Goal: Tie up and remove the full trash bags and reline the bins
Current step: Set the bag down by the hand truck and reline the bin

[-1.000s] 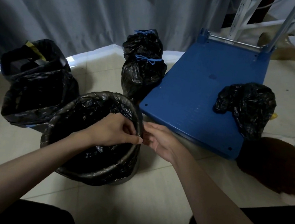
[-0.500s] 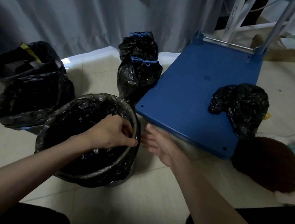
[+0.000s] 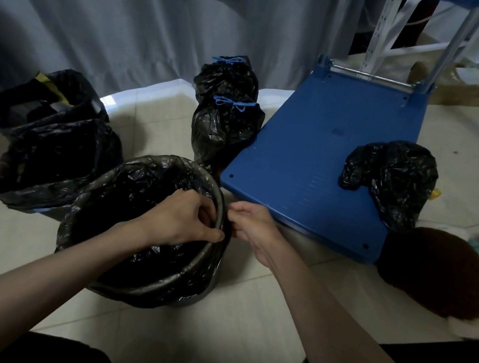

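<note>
In the head view, the round bin (image 3: pixel 145 229) in the foreground serves as the landmark. It wears a black liner (image 3: pixel 125 196) of thin, crinkled, glossy plastic, folded over the rim. The left hand (image 3: pixel 183 219) sits at the bin's far right rim, fingers curled around the liner edge from inside. The right hand (image 3: pixel 252 224) meets it from just outside the same spot, fingertips pinching what looks like the liner's edge; the exact contact is hidden behind the left hand. Both hands work one point, probably to snug the loose plastic around the rim so it stays put.

Behind the bin stand two tied bags (image 3: pixel 224 124), one behind the other, lumpy and shiny, each cinched at the neck with a blue drawstring bow. They seem set aside as finished. Left of the bin, another lined bin (image 3: pixel 53 139) stands with its black plastic draped loosely and its mouth open. Right of the bin, and touching it or nearly so, lies a flat blue cart deck (image 3: pixel 322 150) of hard ribbed plastic, with a slack, crumpled black bag (image 3: pixel 393 175) resting on its far corner.
</note>
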Action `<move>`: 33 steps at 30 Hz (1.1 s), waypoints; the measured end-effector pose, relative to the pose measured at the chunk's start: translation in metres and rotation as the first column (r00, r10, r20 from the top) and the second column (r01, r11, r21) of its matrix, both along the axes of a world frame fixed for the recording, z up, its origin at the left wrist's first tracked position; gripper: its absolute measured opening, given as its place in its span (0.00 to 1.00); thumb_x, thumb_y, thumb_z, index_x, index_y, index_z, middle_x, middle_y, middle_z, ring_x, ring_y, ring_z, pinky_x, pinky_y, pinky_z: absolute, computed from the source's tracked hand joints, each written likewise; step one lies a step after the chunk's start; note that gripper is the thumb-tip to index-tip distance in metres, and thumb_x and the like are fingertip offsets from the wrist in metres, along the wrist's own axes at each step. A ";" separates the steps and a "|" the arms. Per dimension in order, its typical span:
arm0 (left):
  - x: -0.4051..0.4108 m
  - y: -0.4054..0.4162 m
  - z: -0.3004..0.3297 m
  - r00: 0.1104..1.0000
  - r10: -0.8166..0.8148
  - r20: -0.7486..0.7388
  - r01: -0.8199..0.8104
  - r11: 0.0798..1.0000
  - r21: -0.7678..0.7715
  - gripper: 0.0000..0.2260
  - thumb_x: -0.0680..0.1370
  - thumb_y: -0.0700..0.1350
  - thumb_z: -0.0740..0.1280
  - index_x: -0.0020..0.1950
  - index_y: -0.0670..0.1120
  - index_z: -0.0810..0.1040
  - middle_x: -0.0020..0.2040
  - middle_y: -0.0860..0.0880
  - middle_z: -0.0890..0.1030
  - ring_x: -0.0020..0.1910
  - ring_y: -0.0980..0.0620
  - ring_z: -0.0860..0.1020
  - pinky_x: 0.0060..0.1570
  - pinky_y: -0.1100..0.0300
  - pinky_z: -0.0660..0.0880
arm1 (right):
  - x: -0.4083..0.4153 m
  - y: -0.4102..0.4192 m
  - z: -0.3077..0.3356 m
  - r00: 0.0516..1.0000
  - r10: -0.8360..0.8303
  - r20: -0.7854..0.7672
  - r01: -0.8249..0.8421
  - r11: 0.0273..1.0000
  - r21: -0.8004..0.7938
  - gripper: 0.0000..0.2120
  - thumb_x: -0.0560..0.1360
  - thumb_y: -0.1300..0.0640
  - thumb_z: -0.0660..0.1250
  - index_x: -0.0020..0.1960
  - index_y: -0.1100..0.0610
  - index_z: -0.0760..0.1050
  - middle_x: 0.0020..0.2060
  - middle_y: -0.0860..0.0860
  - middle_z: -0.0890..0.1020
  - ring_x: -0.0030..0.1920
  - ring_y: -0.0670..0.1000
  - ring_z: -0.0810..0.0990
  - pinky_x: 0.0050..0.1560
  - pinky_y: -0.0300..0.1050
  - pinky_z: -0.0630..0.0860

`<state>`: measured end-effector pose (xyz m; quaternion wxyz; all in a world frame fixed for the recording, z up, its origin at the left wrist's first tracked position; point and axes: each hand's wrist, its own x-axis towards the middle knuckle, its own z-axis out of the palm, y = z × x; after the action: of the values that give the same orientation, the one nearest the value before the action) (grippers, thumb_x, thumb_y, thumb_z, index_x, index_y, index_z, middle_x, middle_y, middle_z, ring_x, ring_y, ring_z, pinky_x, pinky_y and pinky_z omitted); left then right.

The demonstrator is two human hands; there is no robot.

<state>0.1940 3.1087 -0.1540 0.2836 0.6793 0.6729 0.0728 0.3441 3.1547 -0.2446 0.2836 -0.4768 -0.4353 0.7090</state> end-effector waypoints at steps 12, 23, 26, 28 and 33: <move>-0.003 0.000 -0.001 0.996 -0.087 0.028 0.088 0.996 -0.021 0.08 0.69 0.48 0.78 0.39 0.50 0.80 0.33 0.56 0.81 0.32 0.64 0.77 0.38 0.71 0.72 | 0.014 0.004 -0.007 0.939 -0.194 0.285 0.207 0.978 -0.014 0.05 0.78 0.61 0.67 0.45 0.59 0.80 0.36 0.54 0.82 0.38 0.50 0.80 0.44 0.42 0.80; -0.027 0.005 0.013 0.959 -0.174 -0.223 0.142 0.979 -0.149 0.23 0.61 0.59 0.79 0.54 0.61 0.77 0.46 0.60 0.80 0.47 0.58 0.79 0.50 0.60 0.76 | 0.015 0.004 0.008 0.961 -0.147 -0.233 0.095 0.971 -0.219 0.11 0.79 0.55 0.67 0.58 0.61 0.79 0.45 0.54 0.85 0.46 0.51 0.85 0.45 0.42 0.81; -0.013 0.003 0.004 0.990 -0.106 -0.090 0.114 0.990 0.083 0.20 0.68 0.62 0.75 0.56 0.57 0.80 0.45 0.59 0.80 0.44 0.60 0.78 0.50 0.59 0.76 | 0.014 0.005 0.011 0.950 -0.159 -0.267 0.102 0.971 -0.214 0.06 0.79 0.62 0.67 0.54 0.60 0.79 0.44 0.54 0.85 0.43 0.49 0.84 0.41 0.41 0.80; -0.007 0.003 -0.004 0.991 -0.114 -0.068 0.123 0.980 0.154 0.11 0.72 0.58 0.73 0.51 0.57 0.81 0.42 0.59 0.80 0.41 0.61 0.78 0.48 0.56 0.78 | 0.014 0.007 0.010 0.947 -0.169 -0.274 0.113 0.971 -0.208 0.05 0.78 0.64 0.67 0.52 0.60 0.80 0.41 0.52 0.86 0.42 0.49 0.84 0.41 0.41 0.80; -0.004 0.004 -0.008 0.992 -0.086 -0.090 0.100 0.983 0.156 0.03 0.73 0.53 0.73 0.45 0.58 0.81 0.36 0.60 0.80 0.36 0.63 0.77 0.44 0.59 0.77 | 0.014 0.008 -0.004 0.958 -0.221 0.183 0.240 0.966 -0.090 0.02 0.74 0.61 0.72 0.43 0.58 0.79 0.34 0.53 0.81 0.32 0.48 0.78 0.33 0.38 0.76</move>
<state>0.1903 3.1124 -0.1624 0.2030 0.7330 0.6437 0.0848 0.3579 3.1631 -0.2481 0.2989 -0.5986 -0.3590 0.6507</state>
